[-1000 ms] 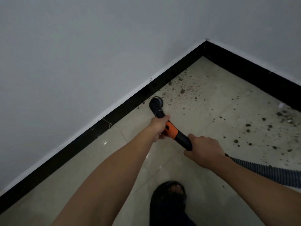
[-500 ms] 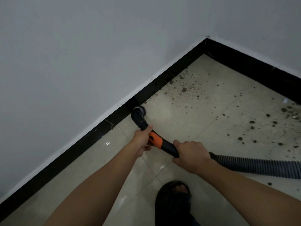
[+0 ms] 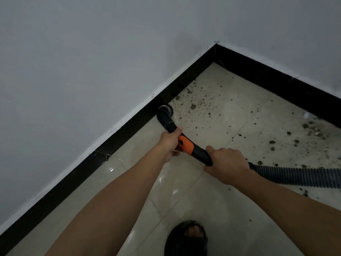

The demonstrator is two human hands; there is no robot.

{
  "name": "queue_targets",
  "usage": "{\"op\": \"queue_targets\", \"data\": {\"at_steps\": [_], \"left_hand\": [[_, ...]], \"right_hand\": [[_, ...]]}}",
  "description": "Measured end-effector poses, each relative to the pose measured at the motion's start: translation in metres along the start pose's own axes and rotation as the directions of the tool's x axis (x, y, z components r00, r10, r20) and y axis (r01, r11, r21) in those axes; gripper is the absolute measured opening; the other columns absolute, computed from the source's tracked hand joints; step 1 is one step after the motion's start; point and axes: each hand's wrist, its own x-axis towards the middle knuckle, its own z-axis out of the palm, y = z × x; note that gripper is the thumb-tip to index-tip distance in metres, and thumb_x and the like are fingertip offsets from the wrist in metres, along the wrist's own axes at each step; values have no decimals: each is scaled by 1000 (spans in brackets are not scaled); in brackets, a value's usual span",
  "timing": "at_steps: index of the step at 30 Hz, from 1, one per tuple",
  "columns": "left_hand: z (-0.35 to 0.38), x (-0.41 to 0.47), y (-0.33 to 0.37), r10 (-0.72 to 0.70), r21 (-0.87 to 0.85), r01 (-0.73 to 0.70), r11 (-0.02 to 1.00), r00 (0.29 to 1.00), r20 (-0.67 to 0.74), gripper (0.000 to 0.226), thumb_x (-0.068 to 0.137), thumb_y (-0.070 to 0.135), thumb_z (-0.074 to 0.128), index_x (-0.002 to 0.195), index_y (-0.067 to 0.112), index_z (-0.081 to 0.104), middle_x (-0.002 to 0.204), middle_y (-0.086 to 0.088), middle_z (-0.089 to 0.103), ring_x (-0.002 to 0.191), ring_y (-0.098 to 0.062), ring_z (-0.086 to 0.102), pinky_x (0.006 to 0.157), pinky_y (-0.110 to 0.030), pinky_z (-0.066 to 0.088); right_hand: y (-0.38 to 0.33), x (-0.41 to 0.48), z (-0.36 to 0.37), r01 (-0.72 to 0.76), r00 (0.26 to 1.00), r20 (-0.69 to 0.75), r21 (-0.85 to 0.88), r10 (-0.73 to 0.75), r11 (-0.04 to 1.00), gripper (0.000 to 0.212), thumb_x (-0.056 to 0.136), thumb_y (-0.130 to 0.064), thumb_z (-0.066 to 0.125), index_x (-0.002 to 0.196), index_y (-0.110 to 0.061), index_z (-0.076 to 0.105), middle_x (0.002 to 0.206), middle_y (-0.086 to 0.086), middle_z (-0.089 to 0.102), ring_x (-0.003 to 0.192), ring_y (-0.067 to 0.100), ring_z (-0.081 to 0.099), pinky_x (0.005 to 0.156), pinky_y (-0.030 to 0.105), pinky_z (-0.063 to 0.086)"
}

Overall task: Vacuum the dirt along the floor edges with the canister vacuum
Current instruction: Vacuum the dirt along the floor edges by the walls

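Dirt (image 3: 193, 106) lies where, exactly?

— Crumbs and fine grit on the tiled floor (image 3: 184, 191), thickest along the black skirting (image 3: 110, 143) toward the corner. More clods sit off to the right, near the hose (image 3: 295, 175).

And the nozzle (image 3: 164, 109)?

— Down where floor meets skirting, at the near end of that grit. Whether it touches the skirting or sits just beside it, I can't tell.

Why both hands on the handle tube (image 3: 201, 156)?

— The left hand (image 3: 168, 143) is wrapped round the black tube just ahead of the orange collar (image 3: 185, 145), close to the nozzle. I'd say that's to steer it and press it into the edge. The right hand (image 3: 227, 165) is closed round the rear end where the hose joins, likely to push and take the hose's drag.

How far along?

— Tiles nearer the sandalled foot (image 3: 186, 239) look clean. The stretch ahead to the corner is not yet done.
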Motion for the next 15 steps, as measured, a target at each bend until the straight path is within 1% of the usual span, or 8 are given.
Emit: {"op": "queue_targets", "data": {"at_steps": [2,6,9,11,13,15], "left_hand": [[11,7,13,11,16,-11,1000,1000,25,47,93,48,55,121,10,49,101,-10,60,79,-23,55,56,-30,44],[33,18,39,39,72,-44,996,997,68,48,93,47,56,124,10,50,102,-10,61,80,-23,57,54,-30,43],[42,20,53,54,89,-63,994,994,92,47,94,46,56,124,10,51,99,-8,61,79,-23,58,54,-30,42],[40,18,54,55,88,-62,994,995,78,48,94,46,56,125,10,50,97,-8,61,80,-24,59,55,-30,42],[30,15,45,49,94,-54,994,998,50,50,93,47,57,126,10,49,103,-10,61,83,-25,59,54,-29,42],[14,9,27,36,101,-38,994,999,24,51,91,47,59,126,10,49,102,-10,62,80,-24,58,54,-29,43]], "right_hand": [[11,7,-2,-28,1000,-2,3,28,1000,34,91,-48,52,113,-23,46,78,-1,52,63,20,48,58,28,36],[33,20,-10,-78,997,-11,13,78,997,33,91,-47,54,113,-24,46,72,-4,46,63,19,50,58,28,39],[41,27,-17,-104,994,-14,15,104,994,34,90,-48,54,113,-23,46,75,-2,48,65,21,52,60,28,41],[38,26,-19,-104,995,-9,20,104,994,35,90,-48,55,112,-23,46,75,-2,48,65,21,51,59,28,40],[28,20,-17,-85,996,-3,27,85,996,36,90,-48,55,113,-23,47,77,-2,49,65,20,49,58,28,38],[14,9,-13,-43,999,20,49,42,998,37,90,-48,54,115,-22,47,83,0,56,66,20,48,58,28,36]]}}
